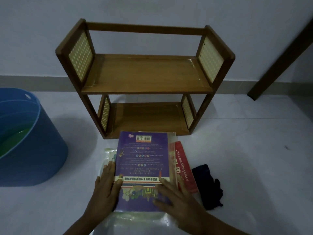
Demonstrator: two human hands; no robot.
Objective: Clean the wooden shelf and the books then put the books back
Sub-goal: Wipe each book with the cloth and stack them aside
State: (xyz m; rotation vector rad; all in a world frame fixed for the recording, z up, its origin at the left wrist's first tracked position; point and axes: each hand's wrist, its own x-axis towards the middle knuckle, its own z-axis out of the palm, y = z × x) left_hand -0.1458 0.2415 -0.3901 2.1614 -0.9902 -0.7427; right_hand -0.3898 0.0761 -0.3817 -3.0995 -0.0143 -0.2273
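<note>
A two-tier wooden shelf (145, 77) with yellow perforated side panels stands against the wall, both tiers bare. On the floor before it lies a stack of books on clear plastic, a purple book (142, 160) on top and a red book (184, 167) showing at its right. My left hand (106, 182) lies flat on the purple book's left edge. My right hand (174, 195) rests flat on its lower right part, fingers spread. A dark cloth (210, 185) lies crumpled on the floor right of the stack.
A blue bucket (33, 150) with something green inside stands at the left. A dark wooden frame (281, 56) leans along the wall at the upper right. The floor is pale tile.
</note>
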